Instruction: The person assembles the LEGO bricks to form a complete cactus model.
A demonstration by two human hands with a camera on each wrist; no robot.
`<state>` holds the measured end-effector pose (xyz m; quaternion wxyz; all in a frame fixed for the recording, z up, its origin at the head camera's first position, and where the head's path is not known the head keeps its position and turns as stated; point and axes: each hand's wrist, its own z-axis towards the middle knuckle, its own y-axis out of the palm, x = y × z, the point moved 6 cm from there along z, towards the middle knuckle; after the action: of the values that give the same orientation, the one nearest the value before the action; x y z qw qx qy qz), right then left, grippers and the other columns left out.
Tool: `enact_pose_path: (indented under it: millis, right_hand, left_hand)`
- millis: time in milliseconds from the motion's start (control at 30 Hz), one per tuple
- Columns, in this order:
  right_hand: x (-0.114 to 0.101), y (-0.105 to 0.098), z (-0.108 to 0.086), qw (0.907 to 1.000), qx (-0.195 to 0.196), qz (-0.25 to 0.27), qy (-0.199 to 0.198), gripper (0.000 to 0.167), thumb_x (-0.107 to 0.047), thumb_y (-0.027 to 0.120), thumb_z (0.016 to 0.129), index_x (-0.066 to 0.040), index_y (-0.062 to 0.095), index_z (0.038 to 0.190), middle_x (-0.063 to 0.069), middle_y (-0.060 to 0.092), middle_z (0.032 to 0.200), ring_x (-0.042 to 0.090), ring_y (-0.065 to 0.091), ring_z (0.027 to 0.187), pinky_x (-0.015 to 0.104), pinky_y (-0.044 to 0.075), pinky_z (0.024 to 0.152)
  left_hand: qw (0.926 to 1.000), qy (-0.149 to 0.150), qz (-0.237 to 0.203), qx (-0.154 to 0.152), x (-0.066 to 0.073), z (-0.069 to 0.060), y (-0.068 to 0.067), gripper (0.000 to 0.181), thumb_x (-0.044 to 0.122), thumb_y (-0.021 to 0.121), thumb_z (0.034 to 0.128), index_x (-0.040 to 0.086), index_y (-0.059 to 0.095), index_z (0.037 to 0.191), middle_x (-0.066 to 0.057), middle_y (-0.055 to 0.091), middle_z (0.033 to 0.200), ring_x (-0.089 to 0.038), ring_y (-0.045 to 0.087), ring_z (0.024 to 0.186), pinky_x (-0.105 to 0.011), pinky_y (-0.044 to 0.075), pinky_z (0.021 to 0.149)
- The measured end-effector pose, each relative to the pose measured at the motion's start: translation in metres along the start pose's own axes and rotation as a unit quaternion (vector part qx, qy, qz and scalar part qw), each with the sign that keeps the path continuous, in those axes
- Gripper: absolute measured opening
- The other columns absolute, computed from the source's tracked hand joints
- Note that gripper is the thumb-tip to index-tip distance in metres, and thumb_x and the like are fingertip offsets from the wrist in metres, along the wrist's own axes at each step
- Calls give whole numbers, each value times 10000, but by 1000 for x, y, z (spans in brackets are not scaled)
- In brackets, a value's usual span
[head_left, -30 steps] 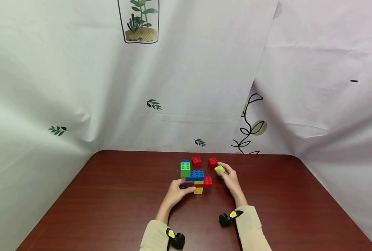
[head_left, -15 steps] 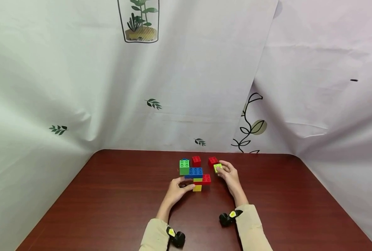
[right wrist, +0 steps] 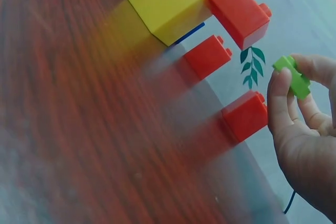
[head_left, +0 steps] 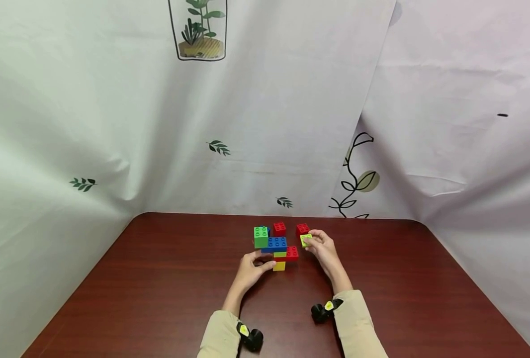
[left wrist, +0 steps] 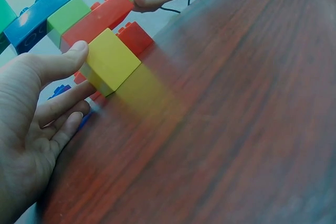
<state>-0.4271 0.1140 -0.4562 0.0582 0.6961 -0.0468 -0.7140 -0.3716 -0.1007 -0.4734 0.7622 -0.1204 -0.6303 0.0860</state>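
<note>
A toy brick structure stands on the table, with a yellow brick (left wrist: 113, 62) at its base. Above that come a long red brick (right wrist: 231, 3), a lime brick (left wrist: 68, 18), a blue brick (head_left: 277, 242) and, at the upper left, a green brick (head_left: 261, 237). My left hand (head_left: 248, 271) holds the yellow brick, thumb on its near side and fingers behind. Off to the structure's right, my right hand (head_left: 327, 253) pinches a small lime brick (right wrist: 294, 78) between thumb and fingers, raised above the table and apart from the structure.
Two loose red bricks, one behind the structure (head_left: 279, 228) and one beyond my right hand (head_left: 302, 228), rest on the brown table (head_left: 157, 278). A blue brick (left wrist: 59, 91) lies partly hidden behind the structure. A white curtain (head_left: 292, 99) hangs at the table's back edge.
My right hand has moved slightly left with the lime brick and turned it so its studs show more. The left hand and structure have shifted very little.
</note>
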Motion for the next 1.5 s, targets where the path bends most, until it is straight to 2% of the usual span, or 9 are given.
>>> enact_pose_path:
  millis: [333, 500, 633, 733, 867, 1067, 1333, 1500]
  right_hand:
    - [1, 3, -1, 9995, -70, 162, 254, 127, -42, 567, 934, -45, 475, 1020, -47, 557, 830, 72, 554, 716, 171, 494, 648]
    - [0, 3, -2, 9993, -112, 147, 331, 117, -88, 561, 959, -46, 475, 1026, -50, 558, 866, 67, 549, 724, 162, 486, 646]
    - [-1, 4, -3, 9992, -90, 173, 359, 60, -89, 562, 960, -94, 505, 945, -39, 545, 857, 74, 530, 717, 171, 475, 636]
    - [-2, 5, -3, 9994, -67, 203, 271, 136, -48, 552, 938, -138, 506, 847, -35, 547, 808, 77, 514, 684, 180, 452, 602]
    - [-2, 9, -3, 9998, -83, 118, 155, 166, -17, 524, 911, -140, 501, 802, -21, 523, 775, 84, 490, 659, 174, 418, 558]
    - [3, 14, -3, 9996, -217, -49, 197, 166, 1, 507, 907, -130, 496, 805, -7, 483, 767, 90, 476, 636, 162, 399, 535]
    - [3, 19, -5, 9991, -343, 154, 188, 159, -12, 509, 907, -131, 501, 800, -10, 490, 747, 85, 481, 632, 156, 402, 531]
    - [3, 21, -4, 9984, -372, 267, 333, 177, -29, 532, 919, -131, 498, 778, -18, 494, 720, 86, 495, 614, 153, 418, 529]
  left_hand:
    - [10000, 56, 56, 25, 0, 0, -1, 308, 212, 725, 878, 12, 710, 1111, -176, 717, 1110, -226, 655, 931, -232, 520, 786]
    - [10000, 63, 38, 12, 1, 0, -2, 304, 207, 725, 877, 10, 710, 1108, -180, 717, 1103, -223, 657, 921, -226, 519, 776]
    - [10000, 48, 16, 24, 1, 0, -2, 312, 209, 727, 876, 5, 707, 1110, -185, 717, 1103, -219, 657, 912, -227, 520, 771]
    - [10000, 30, -8, 74, 1, 0, -2, 310, 197, 728, 874, 1, 704, 1113, -189, 717, 1103, -220, 660, 903, -216, 520, 765]
    - [9998, 14, -61, 175, 3, -1, -2, 301, 174, 728, 872, -3, 703, 1115, -191, 717, 1106, -232, 668, 891, -199, 518, 751]
    - [9996, 101, -170, 215, 5, -3, -3, 309, 145, 721, 874, -39, 692, 1120, -224, 706, 1115, -274, 673, 895, -213, 522, 743]
    - [9997, 49, -7, 219, 1, -1, -3, 303, 179, 728, 870, -15, 706, 1102, -195, 717, 1101, -193, 671, 869, -205, 529, 760]
    - [9997, 102, -19, 212, 1, -1, -3, 309, 181, 728, 870, -23, 702, 1102, -207, 715, 1096, -193, 670, 863, -206, 529, 757]
